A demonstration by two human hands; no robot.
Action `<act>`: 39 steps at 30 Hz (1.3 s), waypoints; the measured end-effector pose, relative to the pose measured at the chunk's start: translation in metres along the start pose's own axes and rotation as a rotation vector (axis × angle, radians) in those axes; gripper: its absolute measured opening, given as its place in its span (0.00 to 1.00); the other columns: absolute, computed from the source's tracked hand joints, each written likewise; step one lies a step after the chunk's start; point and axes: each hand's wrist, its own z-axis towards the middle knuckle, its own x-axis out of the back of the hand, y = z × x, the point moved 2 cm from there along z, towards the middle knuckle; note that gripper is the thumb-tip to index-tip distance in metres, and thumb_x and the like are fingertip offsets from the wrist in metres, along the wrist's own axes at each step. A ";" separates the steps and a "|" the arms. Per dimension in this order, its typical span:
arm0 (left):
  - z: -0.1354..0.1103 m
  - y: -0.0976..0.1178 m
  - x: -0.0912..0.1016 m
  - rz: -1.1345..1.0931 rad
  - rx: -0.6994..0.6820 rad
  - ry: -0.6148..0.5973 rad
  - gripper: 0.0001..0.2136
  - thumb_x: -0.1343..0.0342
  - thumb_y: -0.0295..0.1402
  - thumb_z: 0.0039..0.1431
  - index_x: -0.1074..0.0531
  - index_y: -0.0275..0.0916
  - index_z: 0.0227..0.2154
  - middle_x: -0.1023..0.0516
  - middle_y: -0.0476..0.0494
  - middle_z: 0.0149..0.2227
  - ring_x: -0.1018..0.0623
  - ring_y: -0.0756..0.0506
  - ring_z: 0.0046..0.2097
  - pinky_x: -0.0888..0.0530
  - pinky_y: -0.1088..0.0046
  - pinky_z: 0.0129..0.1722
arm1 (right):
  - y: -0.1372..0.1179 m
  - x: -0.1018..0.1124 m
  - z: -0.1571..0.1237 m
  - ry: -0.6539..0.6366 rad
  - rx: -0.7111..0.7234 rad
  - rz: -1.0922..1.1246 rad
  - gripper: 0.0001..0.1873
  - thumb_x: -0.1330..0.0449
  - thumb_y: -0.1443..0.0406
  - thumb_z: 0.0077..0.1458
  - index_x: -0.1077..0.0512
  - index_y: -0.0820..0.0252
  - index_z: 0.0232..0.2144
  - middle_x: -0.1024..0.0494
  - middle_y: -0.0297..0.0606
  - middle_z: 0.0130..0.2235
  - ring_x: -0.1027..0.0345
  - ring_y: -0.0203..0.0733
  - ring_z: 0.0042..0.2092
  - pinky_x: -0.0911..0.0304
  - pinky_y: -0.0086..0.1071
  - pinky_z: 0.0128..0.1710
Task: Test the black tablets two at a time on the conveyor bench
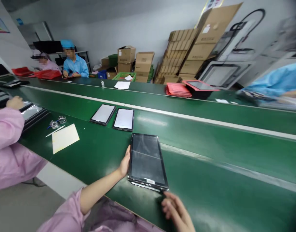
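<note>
Black rectangular tablet [147, 159] on the green surface [210, 190]; behind it to the left, two white-screened rectangular tablets [123, 119] side by side. Farther left, thin white stick [55, 131] just behind pale-yellow square paper [65, 138]; far back right, red rectangular stack [178, 90].

From where I am standing, the gripped tablet [146, 164] is showing a dark grey screen inside a black border, with a white label [150, 181] marking its near end. Behind the grip of the left hand [125, 164], the sleeve [68, 209] is showing lilac-pink. Around the grip, the bench [198, 187] is showing plain green; beyond, a pale strip [198, 119] is crossing it. Past the grip, two lit tablets [124, 118] are displaying white within black frames. Left of the grip, a sheet [65, 139] is reading cream. Farther beyond, I am noting brown cartons [203, 53], a red stack [177, 90] and a co-worker [77, 66] wearing blue.
</note>
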 end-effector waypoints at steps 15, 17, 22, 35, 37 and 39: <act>0.048 -0.102 -0.096 -0.119 0.080 -0.112 0.36 0.36 0.47 0.54 0.38 0.44 0.64 0.32 0.38 0.64 0.34 0.34 0.66 0.39 0.51 0.66 | 0.032 0.054 0.019 0.460 -0.135 0.484 0.28 0.31 0.50 0.38 0.33 0.53 0.40 0.25 0.38 0.35 0.27 0.49 0.34 0.29 0.46 0.36; 0.051 -0.099 -0.102 -0.084 0.101 -0.207 0.35 0.37 0.47 0.55 0.38 0.45 0.64 0.31 0.39 0.64 0.34 0.33 0.66 0.41 0.49 0.66 | 0.037 0.049 0.019 0.282 -0.162 0.601 0.24 0.31 0.49 0.42 0.29 0.54 0.38 0.21 0.45 0.40 0.24 0.56 0.43 0.29 0.54 0.46; 0.080 -0.082 -0.105 0.023 0.168 -0.256 0.25 0.42 0.45 0.60 0.27 0.38 0.56 0.32 0.37 0.64 0.42 0.37 0.70 0.50 0.58 0.70 | 0.006 0.042 0.066 0.342 -0.032 0.668 0.20 0.28 0.55 0.39 0.30 0.54 0.32 0.19 0.43 0.38 0.23 0.52 0.47 0.39 0.53 0.62; 0.126 0.013 -0.059 0.047 -0.349 0.486 0.12 0.51 0.27 0.61 0.28 0.39 0.45 0.25 0.39 0.54 0.29 0.43 0.61 0.34 0.66 0.59 | -0.074 0.001 0.229 0.166 0.022 0.640 0.19 0.31 0.67 0.38 0.32 0.61 0.34 0.22 0.45 0.40 0.25 0.49 0.48 0.32 0.46 0.57; 0.132 0.042 -0.044 0.012 -0.380 0.623 0.15 0.54 0.28 0.63 0.31 0.42 0.50 0.28 0.42 0.56 0.33 0.45 0.64 0.36 0.68 0.60 | -0.073 -0.015 0.221 0.230 0.102 0.570 0.22 0.30 0.66 0.37 0.30 0.62 0.38 0.21 0.40 0.34 0.23 0.46 0.43 0.32 0.46 0.55; 0.139 0.075 -0.024 -0.038 -0.379 0.728 0.16 0.58 0.31 0.65 0.34 0.44 0.54 0.29 0.42 0.57 0.35 0.45 0.65 0.36 0.68 0.60 | -0.065 -0.041 0.204 0.202 0.149 0.490 0.24 0.29 0.63 0.38 0.28 0.61 0.40 0.21 0.36 0.31 0.23 0.45 0.37 0.31 0.49 0.54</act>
